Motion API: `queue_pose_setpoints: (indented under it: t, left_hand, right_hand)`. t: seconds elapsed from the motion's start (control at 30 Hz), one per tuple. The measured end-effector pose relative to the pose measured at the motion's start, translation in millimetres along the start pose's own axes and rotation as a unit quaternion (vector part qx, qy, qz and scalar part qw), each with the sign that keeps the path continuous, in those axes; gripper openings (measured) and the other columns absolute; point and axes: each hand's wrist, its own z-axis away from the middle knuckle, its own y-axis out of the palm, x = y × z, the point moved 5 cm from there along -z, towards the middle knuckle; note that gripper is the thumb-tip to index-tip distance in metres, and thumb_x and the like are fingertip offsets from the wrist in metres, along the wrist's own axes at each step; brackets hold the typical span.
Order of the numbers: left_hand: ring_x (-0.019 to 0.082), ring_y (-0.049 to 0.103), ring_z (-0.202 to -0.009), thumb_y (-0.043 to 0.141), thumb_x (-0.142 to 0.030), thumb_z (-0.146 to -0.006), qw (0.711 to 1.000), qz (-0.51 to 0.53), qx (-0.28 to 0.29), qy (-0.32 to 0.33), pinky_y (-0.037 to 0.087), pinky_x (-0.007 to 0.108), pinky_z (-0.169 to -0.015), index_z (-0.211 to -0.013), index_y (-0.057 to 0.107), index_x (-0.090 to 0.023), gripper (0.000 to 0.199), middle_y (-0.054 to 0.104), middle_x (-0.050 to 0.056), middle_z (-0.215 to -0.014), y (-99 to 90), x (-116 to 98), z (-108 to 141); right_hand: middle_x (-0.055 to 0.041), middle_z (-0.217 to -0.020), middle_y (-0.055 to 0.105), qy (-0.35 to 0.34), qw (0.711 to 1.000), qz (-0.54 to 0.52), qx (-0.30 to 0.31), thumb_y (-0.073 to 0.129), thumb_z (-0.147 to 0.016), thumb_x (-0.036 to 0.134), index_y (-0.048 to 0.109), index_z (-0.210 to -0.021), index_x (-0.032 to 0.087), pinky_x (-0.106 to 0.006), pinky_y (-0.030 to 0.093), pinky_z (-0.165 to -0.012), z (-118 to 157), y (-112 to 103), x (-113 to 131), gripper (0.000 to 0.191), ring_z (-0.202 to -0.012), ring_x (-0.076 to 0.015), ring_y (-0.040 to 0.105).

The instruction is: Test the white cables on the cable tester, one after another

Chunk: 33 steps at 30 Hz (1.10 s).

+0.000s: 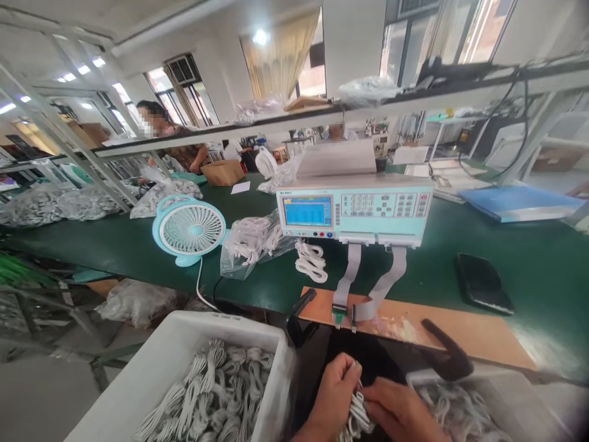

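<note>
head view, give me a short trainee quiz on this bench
1. True or false: both hands hold one white cable bundle.
2. What fills the white bin at lower left? A) coiled white cables B) screws C) phones
3. Which way does the fan lie from the tester: left or right?

Key: 1 true. 2 A. 3 left.
</note>
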Motion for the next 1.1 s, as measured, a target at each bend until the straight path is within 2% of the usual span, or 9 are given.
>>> queue_pose_setpoints:
  t: [0.13, 0.23, 0.3, 0.4, 0.47, 0.53, 0.67, 0.9, 1.1]
  left_hand:
    - [0.011, 0.041, -0.061, 0.052, -0.039, -0.079, 1.000, 0.005, 0.004, -0.003, 0.034, 0.022, -0.060, -0.066, 0.048, -0.017, 0.026, 0.044, -0.003, -0.062, -1.0, -5, 5]
    - [0.011, 0.039, -0.062, 0.053, -0.038, -0.078, 1.000, 0.011, 0.000, -0.002, 0.033, 0.022, -0.060, -0.065, 0.048, -0.017, 0.025, 0.042, -0.004, -0.063, -3.1, -4, 4]
    - [0.011, 0.038, -0.060, 0.052, -0.039, -0.078, 1.000, 0.017, -0.010, 0.004, 0.033, 0.022, -0.059, -0.065, 0.048, -0.017, 0.026, 0.041, -0.004, -0.061, -5.6, -5, 1]
    - [0.011, 0.038, -0.059, 0.052, -0.041, -0.079, 0.999, 0.026, -0.020, 0.020, 0.033, 0.022, -0.057, -0.066, 0.049, -0.017, 0.027, 0.043, -0.004, -0.060, -10.1, -8, -7]
    - [0.011, 0.039, -0.058, 0.053, -0.041, -0.079, 0.999, 0.024, -0.021, 0.031, 0.033, 0.022, -0.056, -0.066, 0.051, -0.017, 0.028, 0.045, -0.004, -0.059, -14.0, -9, -14]
    - [0.010, 0.040, -0.058, 0.055, -0.040, -0.078, 0.999, 0.021, -0.024, 0.033, 0.033, 0.021, -0.056, -0.066, 0.053, -0.016, 0.028, 0.046, -0.004, -0.059, -18.8, -8, -20]
    - [0.009, 0.041, -0.055, 0.062, -0.041, -0.072, 0.998, 0.056, -0.036, 0.004, 0.033, 0.021, -0.054, -0.063, 0.055, -0.014, 0.030, 0.048, -0.003, -0.057, -28.7, 2, -31]
    - [0.009, 0.045, -0.054, 0.071, -0.043, -0.063, 0.988, 0.142, -0.030, -0.044, 0.036, 0.020, -0.054, -0.066, 0.062, -0.012, 0.032, 0.054, -0.002, -0.057, -31.0, 6, -36]
    - [0.010, 0.048, -0.054, 0.071, -0.040, -0.064, 0.989, 0.133, -0.018, -0.058, 0.035, 0.020, -0.052, -0.073, 0.066, -0.012, 0.030, 0.059, 0.001, -0.060, -31.9, 2, -36]
  right_hand:
    - [0.0017, -0.064, 0.055, 0.038, 0.995, -0.032, 0.084, 0.049, -0.089, 0.020, 0.058, -0.064, 0.021, -0.022, 0.036, -0.056, -12, -6, 18, 0.027, -0.059, -0.0126, 0.052]
    - [0.0020, -0.061, 0.053, 0.043, 0.993, -0.056, 0.095, 0.046, -0.089, 0.021, 0.056, -0.062, 0.021, -0.023, 0.034, -0.056, -19, -6, 22, 0.029, -0.057, -0.0131, 0.049]
    - [0.0009, -0.066, 0.054, 0.039, 0.996, -0.057, 0.054, 0.045, -0.090, 0.025, 0.057, -0.068, 0.021, -0.024, 0.035, -0.058, -23, -5, 17, 0.025, -0.060, -0.0143, 0.049]
    - [0.0002, -0.070, 0.052, 0.078, 0.989, -0.110, -0.063, 0.044, -0.090, 0.036, 0.055, -0.073, 0.020, -0.025, 0.038, -0.061, -31, -4, 0, 0.025, -0.065, -0.0155, 0.048]
    - [0.0017, -0.066, 0.049, 0.137, 0.965, -0.182, -0.132, 0.045, -0.090, 0.043, 0.053, -0.073, 0.020, -0.024, 0.038, -0.059, -36, -1, -15, 0.029, -0.062, -0.0151, 0.046]
    - [0.0029, -0.062, 0.048, 0.188, 0.935, -0.249, -0.170, 0.050, -0.086, 0.049, 0.053, -0.072, 0.020, -0.024, 0.037, -0.056, -41, 5, -28, 0.032, -0.059, -0.0143, 0.044]
    - [0.0018, -0.060, 0.052, 0.227, 0.900, -0.316, -0.196, 0.063, -0.077, 0.053, 0.059, -0.069, 0.017, -0.024, 0.036, -0.054, -51, 15, -39, 0.038, -0.056, -0.0136, 0.044]
    - [0.0001, -0.058, 0.056, 0.258, 0.876, -0.336, -0.232, 0.071, -0.068, 0.053, 0.065, -0.066, 0.015, -0.024, 0.037, -0.053, -53, 14, -39, 0.038, -0.055, -0.0139, 0.045]
    - [-0.0004, -0.059, 0.059, 0.288, 0.861, -0.346, -0.235, 0.074, -0.065, 0.051, 0.068, -0.069, 0.015, -0.025, 0.039, -0.054, -51, 13, -38, 0.037, -0.056, -0.0144, 0.047]
